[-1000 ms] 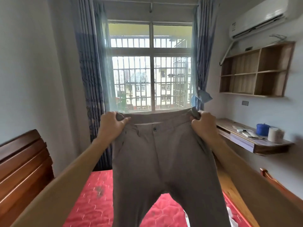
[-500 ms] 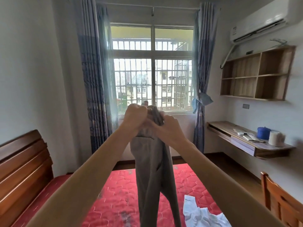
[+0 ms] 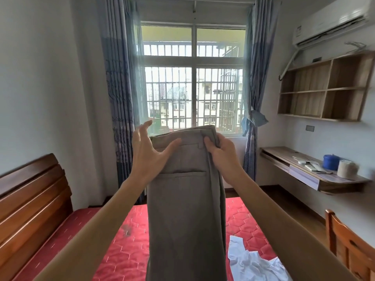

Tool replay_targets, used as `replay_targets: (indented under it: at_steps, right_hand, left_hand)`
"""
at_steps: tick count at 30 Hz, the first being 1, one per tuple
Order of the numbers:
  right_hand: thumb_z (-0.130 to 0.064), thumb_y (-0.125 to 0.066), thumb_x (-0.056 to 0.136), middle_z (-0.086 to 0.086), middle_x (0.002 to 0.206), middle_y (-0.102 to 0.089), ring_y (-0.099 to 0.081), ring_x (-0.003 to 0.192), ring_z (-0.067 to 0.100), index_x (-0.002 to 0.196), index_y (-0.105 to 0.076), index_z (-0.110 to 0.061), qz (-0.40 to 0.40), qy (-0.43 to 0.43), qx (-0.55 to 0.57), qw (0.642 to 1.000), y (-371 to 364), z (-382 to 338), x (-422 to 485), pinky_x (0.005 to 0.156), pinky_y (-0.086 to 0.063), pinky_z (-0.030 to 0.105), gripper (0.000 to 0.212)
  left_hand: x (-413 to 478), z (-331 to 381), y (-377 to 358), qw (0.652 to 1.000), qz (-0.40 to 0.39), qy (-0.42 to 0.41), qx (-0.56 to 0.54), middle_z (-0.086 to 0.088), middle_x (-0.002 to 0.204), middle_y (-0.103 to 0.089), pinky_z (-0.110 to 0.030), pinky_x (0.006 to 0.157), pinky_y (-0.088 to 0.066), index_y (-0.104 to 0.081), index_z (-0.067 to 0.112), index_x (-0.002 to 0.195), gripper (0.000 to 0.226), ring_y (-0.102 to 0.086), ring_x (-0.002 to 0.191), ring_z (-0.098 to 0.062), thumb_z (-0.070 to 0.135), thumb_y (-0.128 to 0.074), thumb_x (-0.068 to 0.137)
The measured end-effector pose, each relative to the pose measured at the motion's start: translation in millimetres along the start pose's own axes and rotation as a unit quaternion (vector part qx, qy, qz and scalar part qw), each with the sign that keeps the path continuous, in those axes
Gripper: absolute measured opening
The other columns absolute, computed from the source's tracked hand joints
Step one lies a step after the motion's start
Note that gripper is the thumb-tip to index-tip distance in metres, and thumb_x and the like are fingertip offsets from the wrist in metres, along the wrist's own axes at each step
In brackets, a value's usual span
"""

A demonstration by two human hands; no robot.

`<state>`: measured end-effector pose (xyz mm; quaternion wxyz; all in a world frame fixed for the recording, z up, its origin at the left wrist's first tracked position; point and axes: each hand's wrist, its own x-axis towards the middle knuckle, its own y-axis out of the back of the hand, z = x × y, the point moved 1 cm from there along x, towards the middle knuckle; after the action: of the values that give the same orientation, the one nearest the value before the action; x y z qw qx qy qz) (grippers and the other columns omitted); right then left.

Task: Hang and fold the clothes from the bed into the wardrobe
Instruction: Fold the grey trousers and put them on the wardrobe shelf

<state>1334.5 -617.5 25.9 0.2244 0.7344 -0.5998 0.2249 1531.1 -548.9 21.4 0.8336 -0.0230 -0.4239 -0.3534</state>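
Grey trousers [image 3: 186, 199] now halved lengthwise. Right hand [image 3: 221, 153] pinches the waistband [image 3: 182, 134]. Left hand [image 3: 148, 153] has let go, fingers [image 3: 146, 125] spread. Next is probably a cross fold over the bed [image 3: 125, 250].

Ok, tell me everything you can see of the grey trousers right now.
The grey trousers look like smooth woven cloth, doubled lengthwise so both legs hang together, upright, in the air over the red bed. The waistband is on top, with a belt loop and a welt pocket below it facing the camera. The right hand pinches the waistband's right edge. The left hand is open at the left edge, thumb on the cloth. The hems run out of frame.
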Motion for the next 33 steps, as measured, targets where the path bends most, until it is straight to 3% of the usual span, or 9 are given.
replay_targets:
  at_steps: [3, 6, 11, 14, 17, 20, 24, 30, 33]
  right_hand:
    - [-0.02, -0.056, 0.099, -0.008, 0.092, -0.075, -0.069, 0.09, 0.009, 0.096, -0.07, -0.026, 0.001, -0.024, 0.051, 0.998, 3.6, 1.2, 6.7, 0.087, -0.055, 0.031, 0.015]
    - [-0.024, -0.058, 0.098, 0.001, 0.103, -0.074, -0.069, 0.101, 0.018, 0.109, -0.065, -0.018, -0.028, -0.054, 0.065, 0.996, 7.4, 4.2, 18.5, 0.093, -0.055, 0.038, 0.014]
    - [-0.028, -0.053, 0.101, 0.004, 0.111, -0.067, -0.065, 0.102, 0.016, 0.118, -0.056, -0.012, -0.114, -0.056, -0.092, 0.988, 13.3, 6.1, 32.9, 0.089, -0.053, 0.032, 0.024]
    - [-0.027, -0.05, 0.102, -0.009, 0.093, -0.062, -0.058, 0.086, 0.005, 0.103, -0.06, -0.016, -0.119, -0.005, -0.229, 0.966, 19.8, 14.6, 47.5, 0.073, -0.042, 0.018, 0.015]
    - [-0.027, -0.051, 0.101, -0.001, 0.092, -0.062, -0.053, 0.085, 0.016, 0.092, -0.062, -0.012, -0.106, 0.011, -0.32, 0.941, 22.4, 33.5, 71.4, 0.072, -0.033, 0.027, 0.021]
    - [-0.025, -0.053, 0.1, -0.002, 0.085, -0.066, -0.059, 0.083, 0.018, 0.099, -0.07, -0.012, -0.097, -0.026, -0.296, 0.95, 17.6, 57.3, 99.2, 0.077, -0.042, 0.028, 0.021]
    - [-0.019, -0.059, 0.094, 0.006, 0.087, -0.076, -0.072, 0.082, 0.024, 0.107, -0.072, -0.012, -0.067, -0.084, -0.235, 0.966, -1.3, 86.1, 146.2, 0.088, -0.056, 0.043, 0.02]
    - [-0.011, -0.065, 0.089, 0.014, 0.092, -0.076, -0.074, 0.086, 0.031, 0.087, -0.074, -0.021, -0.044, -0.097, -0.114, 0.988, -30.5, 102.1, 227.5, 0.084, -0.059, 0.048, 0.014]
    - [-0.012, -0.066, 0.087, 0.01, 0.094, -0.075, -0.073, 0.09, 0.031, 0.093, -0.077, -0.02, -0.014, -0.105, -0.052, 0.993, -41.3, 106.3, 267.4, 0.086, -0.059, 0.048, 0.015]
  left_hand:
    - [6.2, -12.7, 13.7, 0.982, -0.07, 0.148, -0.089, -0.005, 0.155, -0.039, -0.042, 0.111, -0.042, -0.03, 0.024, 0.15, 0.113, -0.048, 0.134, -0.019, 0.071, -0.081, 0.061]
    - [7.4, -18.6, 23.9, 0.876, -0.226, 0.278, -0.323, -0.016, 0.121, -0.07, -0.028, 0.081, -0.06, -0.075, 0.006, 0.107, 0.051, -0.073, 0.098, -0.02, 0.037, -0.082, 0.067]
    - [19.6, -29.5, 21.3, 0.94, -0.144, 0.206, -0.232, -0.002, 0.09, -0.079, -0.018, 0.068, -0.058, -0.076, 0.01, 0.091, 0.021, -0.075, 0.089, -0.017, 0.019, -0.084, 0.074]
    - [32.1, -33.7, 11.7, 0.961, -0.142, 0.151, -0.181, 0.003, 0.087, -0.079, -0.017, 0.068, -0.058, -0.076, 0.015, 0.089, 0.017, -0.075, 0.086, -0.013, 0.019, -0.085, 0.074]
    - [45.2, -42.5, -5.5, 0.978, -0.125, 0.117, -0.119, 0.003, 0.087, -0.079, -0.025, 0.076, -0.061, -0.078, 0.02, 0.088, 0.02, -0.075, 0.086, -0.013, 0.027, -0.087, 0.072]
    - [73.1, -57.4, -19.8, 0.991, -0.121, 0.059, 0.017, 0.002, 0.076, -0.076, -0.041, 0.077, -0.061, -0.077, 0.027, 0.072, 0.028, -0.073, 0.076, -0.016, 0.052, -0.087, 0.064]
    - [135.6, -64.7, -34.5, 0.963, -0.133, 0.031, 0.23, -0.001, 0.073, -0.067, -0.042, 0.076, -0.056, -0.063, 0.024, 0.057, 0.045, -0.065, 0.077, -0.02, 0.065, -0.081, 0.064]
    - [210.1, -81.5, -54.6, 0.973, -0.037, 0.062, 0.221, 0.002, 0.064, -0.059, -0.028, 0.055, -0.041, -0.05, 0.018, 0.054, 0.05, -0.059, 0.066, -0.014, 0.052, -0.087, 0.065]
    - [254.4, -88.5, -56.9, 0.987, -0.046, 0.096, 0.119, -0.004, 0.079, -0.07, -0.024, 0.051, -0.051, -0.068, 0.006, 0.078, 0.037, -0.066, 0.064, -0.014, 0.035, -0.089, 0.07]
